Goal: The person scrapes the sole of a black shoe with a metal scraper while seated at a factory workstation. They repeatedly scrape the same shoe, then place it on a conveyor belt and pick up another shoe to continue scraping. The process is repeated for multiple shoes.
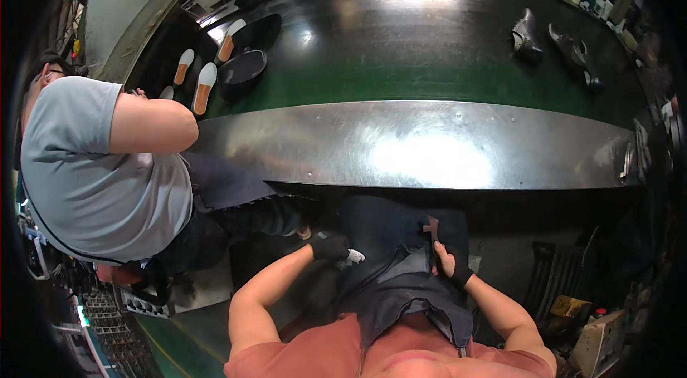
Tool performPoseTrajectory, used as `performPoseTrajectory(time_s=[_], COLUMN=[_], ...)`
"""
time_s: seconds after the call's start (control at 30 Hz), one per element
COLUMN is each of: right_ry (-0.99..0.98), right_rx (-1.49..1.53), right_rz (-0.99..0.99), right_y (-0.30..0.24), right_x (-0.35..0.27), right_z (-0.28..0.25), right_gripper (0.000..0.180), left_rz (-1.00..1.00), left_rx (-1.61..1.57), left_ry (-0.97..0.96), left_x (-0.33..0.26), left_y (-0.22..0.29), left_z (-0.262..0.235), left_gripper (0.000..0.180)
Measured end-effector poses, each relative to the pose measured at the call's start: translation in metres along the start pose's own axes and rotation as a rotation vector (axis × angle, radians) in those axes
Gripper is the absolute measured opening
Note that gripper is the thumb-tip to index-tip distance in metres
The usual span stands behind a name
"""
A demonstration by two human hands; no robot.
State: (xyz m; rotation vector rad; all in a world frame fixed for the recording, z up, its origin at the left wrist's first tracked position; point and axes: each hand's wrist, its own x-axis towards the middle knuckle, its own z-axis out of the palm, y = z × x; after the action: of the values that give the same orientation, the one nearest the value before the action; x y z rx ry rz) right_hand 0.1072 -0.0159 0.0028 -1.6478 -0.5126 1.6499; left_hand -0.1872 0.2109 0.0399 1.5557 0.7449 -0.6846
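My right hand (445, 261), a dark band round its wrist, is closed round the handle of a small brown hammer (431, 228). The hammer points away from me over my lap, its head at the far end. My left hand (333, 248) has a dark covering and lies beside my left thigh. White shows at its fingertips, and how the fingers are set is too small to make out. A dark blue apron (401, 235) with a worn grey patch covers my lap between both hands.
A steel ledge (322, 142) runs before me, edging a green conveyor belt (401, 77). Dark shoes (526, 38) stand on its right; pale-soled shoes (205, 88) and black trays (242, 72) are at left. A co-worker in grey (107, 170) sits close at left. A box (597, 342) is at lower right.
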Motion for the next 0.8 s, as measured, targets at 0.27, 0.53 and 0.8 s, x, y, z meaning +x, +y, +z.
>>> performPoseTrajectory(time_s=[0.27, 0.53, 0.8], right_ry=[0.025, 0.038, 0.048], right_rx=[-0.197, -0.173, -0.205], right_rz=[-0.056, 0.025, -0.002], right_y=[-0.011, -0.023, -0.024], right_x=[-0.005, -0.017, -0.017], right_z=[-0.003, -0.006, -0.003], right_gripper=[0.059, 0.061, 0.062], left_rz=[0.084, -0.009, -0.011], left_rx=[-0.181, -0.197, -0.197], left_ry=[-0.026, 0.042, 0.062], left_x=[0.015, -0.004, -0.003], left_y=[-0.039, 0.017, 0.012], left_z=[0.005, 0.004, 0.003], left_gripper=[0.036, 0.025, 0.028])
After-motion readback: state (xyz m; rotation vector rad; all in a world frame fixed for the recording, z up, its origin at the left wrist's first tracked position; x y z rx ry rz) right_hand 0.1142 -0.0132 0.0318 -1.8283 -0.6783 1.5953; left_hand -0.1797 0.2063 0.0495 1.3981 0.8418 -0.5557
